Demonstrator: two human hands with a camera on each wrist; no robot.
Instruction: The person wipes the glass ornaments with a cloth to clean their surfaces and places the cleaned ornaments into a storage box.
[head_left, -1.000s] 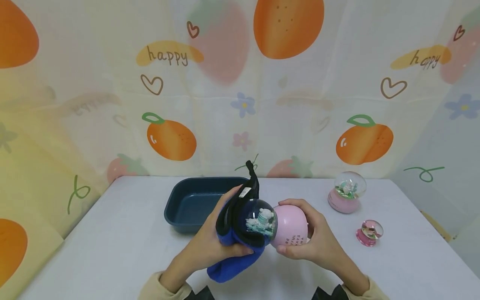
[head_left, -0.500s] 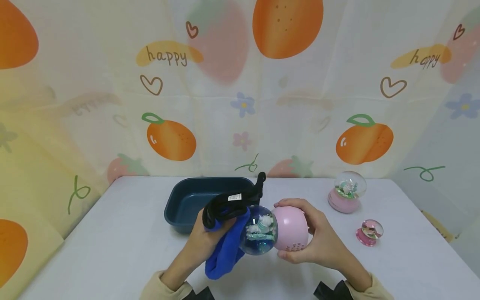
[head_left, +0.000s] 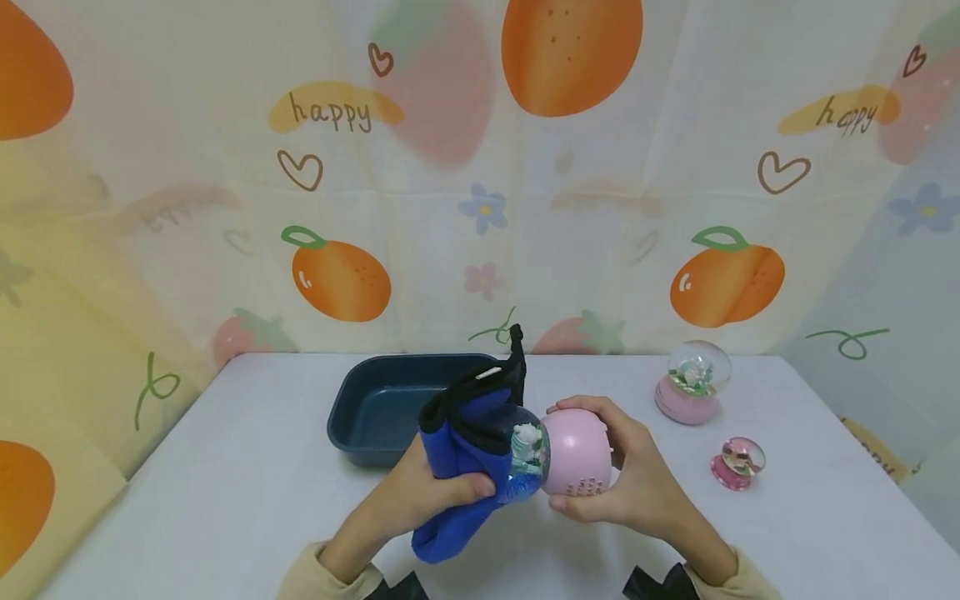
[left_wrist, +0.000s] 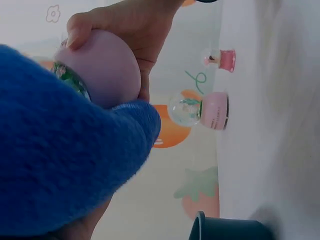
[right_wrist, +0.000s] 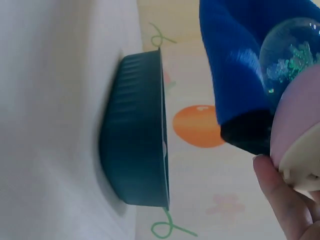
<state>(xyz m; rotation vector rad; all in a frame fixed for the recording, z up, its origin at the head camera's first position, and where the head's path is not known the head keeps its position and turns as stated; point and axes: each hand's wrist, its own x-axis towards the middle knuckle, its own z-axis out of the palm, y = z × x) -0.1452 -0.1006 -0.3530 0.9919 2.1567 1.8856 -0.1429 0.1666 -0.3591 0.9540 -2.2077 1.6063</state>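
Note:
My right hand (head_left: 630,467) grips the pink base of a snow globe (head_left: 577,452), holding it sideways above the table with the glass ball toward the left. In my left hand (head_left: 427,496) is a blue cloth with black trim (head_left: 457,467), bunched up and laid against the glass. White and teal figures show inside the part of the ball left uncovered. In the left wrist view the blue cloth (left_wrist: 60,150) hides most of my left hand and much of the glass. The right wrist view has the glass ball (right_wrist: 290,55) against the cloth and my right fingers (right_wrist: 280,195) at the base.
Behind my left hand stands a dark teal rectangular tub (head_left: 367,417). At the right of the white table (head_left: 225,500) are a larger snow globe (head_left: 692,383) on a pink base and a small one (head_left: 738,463). A fruit-patterned cloth hangs behind.
The cloth came off the front of the glass half a second ago and now covers its left part again. My left hand turned with it; my right hand and the globe stay nearly in place.

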